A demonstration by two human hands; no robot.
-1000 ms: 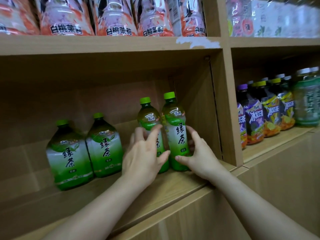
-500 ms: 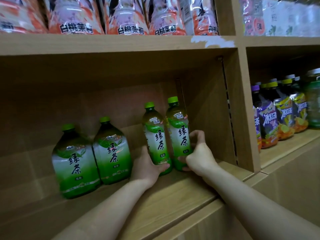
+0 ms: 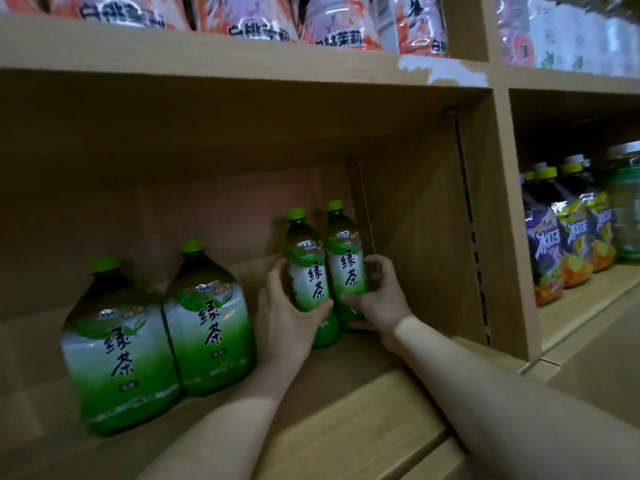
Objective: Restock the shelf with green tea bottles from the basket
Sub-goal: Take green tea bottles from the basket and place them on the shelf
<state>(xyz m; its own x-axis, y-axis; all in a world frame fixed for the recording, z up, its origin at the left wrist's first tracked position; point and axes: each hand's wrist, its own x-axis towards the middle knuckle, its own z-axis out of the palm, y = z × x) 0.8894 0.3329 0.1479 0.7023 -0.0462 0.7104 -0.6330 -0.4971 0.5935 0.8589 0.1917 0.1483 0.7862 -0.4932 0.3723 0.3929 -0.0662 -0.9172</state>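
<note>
1. Deep on the shelf [image 3: 346, 407], near its right wall: two slim green tea bottles [image 3: 311, 244], upright and touching, beside two large green tea bottles [image 3: 207, 327].
2. Curled round the left slim bottle [image 3: 308, 271] at the label: left grip [image 3: 287, 320]. Wrapped low round the right slim bottle [image 3: 348, 265]: right grip [image 3: 377, 299].
3. Probably full, so moderately heavy; firm but squeezable plastic; glossy label likely slippery.
4. Best taken mid-body, not by the cap.
</note>
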